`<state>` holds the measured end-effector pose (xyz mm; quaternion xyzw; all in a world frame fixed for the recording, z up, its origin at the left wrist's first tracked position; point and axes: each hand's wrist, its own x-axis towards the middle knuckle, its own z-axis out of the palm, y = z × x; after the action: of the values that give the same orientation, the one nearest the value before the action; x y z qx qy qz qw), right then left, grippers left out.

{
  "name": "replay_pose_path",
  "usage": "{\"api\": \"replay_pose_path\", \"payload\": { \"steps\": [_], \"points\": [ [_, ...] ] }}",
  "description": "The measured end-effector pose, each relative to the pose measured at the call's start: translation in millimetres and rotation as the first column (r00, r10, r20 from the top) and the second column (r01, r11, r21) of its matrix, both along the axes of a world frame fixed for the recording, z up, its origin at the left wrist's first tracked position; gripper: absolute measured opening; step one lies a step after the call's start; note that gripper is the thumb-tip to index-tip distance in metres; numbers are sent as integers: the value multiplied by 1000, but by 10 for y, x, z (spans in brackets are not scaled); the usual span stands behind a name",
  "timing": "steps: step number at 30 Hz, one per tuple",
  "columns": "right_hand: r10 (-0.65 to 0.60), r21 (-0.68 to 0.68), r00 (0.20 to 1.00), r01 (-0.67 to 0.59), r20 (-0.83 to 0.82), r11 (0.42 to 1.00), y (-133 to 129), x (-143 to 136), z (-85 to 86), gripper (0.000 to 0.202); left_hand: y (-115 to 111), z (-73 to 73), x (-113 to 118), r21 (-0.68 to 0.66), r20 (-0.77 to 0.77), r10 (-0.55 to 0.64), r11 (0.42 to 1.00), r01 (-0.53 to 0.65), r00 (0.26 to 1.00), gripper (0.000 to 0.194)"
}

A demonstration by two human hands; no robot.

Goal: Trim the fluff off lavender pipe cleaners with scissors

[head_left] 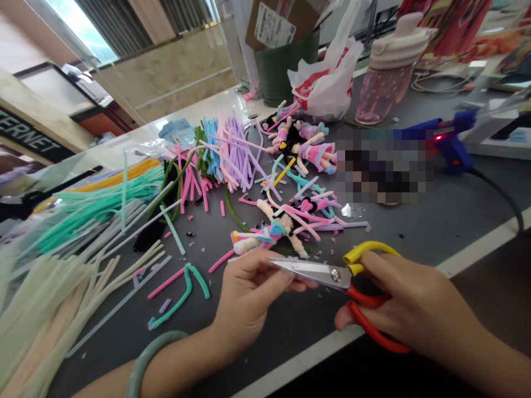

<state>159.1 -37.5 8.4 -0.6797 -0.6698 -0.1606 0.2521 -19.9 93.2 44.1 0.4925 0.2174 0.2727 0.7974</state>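
Note:
In my right hand (409, 298) is a pair of scissors (311, 271) with one yellow and one red handle loop; the blades point left. My left hand (249, 298) is pinched at the blade tips, and whatever lies between its fingers is hidden. Just behind that hand lies a pipe-cleaner doll (276, 229) with cream limbs and blue and pink clothing. A bent teal pipe cleaner (182, 296) and a pink piece (166, 283) rest left of my left hand. Small clippings are scattered about the grey tabletop (298, 342).
Bundles of cream (45, 309), teal (103, 207) and purple pipe cleaners (240, 146) cover the left and middle. Finished dolls (317, 152) lie farther back. Behind stand a white plastic bag (327, 83) and a pink bottle (384, 77). A blue glue gun (454, 141) with a cord is at right.

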Motion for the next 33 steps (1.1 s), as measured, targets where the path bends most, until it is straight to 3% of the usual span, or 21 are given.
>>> {"api": "replay_pose_path", "payload": {
  "steps": [9, 18, 25, 29, 33],
  "points": [
    [11, -38, 1000, -10, 25, 999, 48, -34, 87, 55, 12, -3, 21, -34, -10, 36, 999, -36, 999, 8],
    [-13, 20, 1000, 13, 27, 1000, 34, -18, 70, 54, -6, 15, 19, 8, -40, 38, 999, -38, 998, 10],
    [-14, -81, 972, -5, -235, 997, 8, -2, 22, 51, -10, 53, 16, -24, -61, 16, 1000, -18, 998, 8],
    [-117, -162, 868, 43, -482, 986, 11, 61, 55, 48, -25, 78, 16, -22, -56, 23, 999, -24, 998, 9],
    [-201, -230, 786, 77, -585, 970, 5, 235, 90, 50, -8, 123, 45, -2, -72, 137, 990, -138, 988, 11]
  ]
}}
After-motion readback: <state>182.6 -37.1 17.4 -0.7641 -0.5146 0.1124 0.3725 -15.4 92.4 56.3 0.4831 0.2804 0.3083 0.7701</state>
